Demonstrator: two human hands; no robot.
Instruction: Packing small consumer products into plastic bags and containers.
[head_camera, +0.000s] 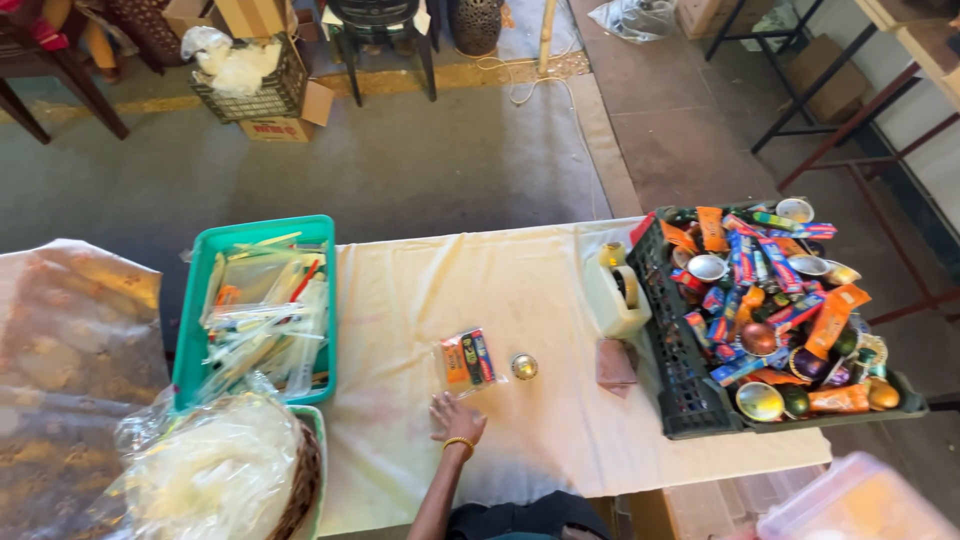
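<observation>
My left hand (455, 416), a gold bangle on its wrist, rests flat on the cream tablecloth (540, 300) and holds nothing. Just beyond its fingers lies a small clear packet (468, 360) with orange and dark items inside; hand and packet are close but apart. To the right of the packet sits a small round metallic piece (524, 366). My right hand is out of view.
A black crate (685, 395) on the right holds several colourful packets and small metal bowls. A white container (612, 295) and a brown pouch (615, 362) sit beside it. On the left stand a teal tray (185, 350) of clear packets and a basket (300, 480) of plastic bags.
</observation>
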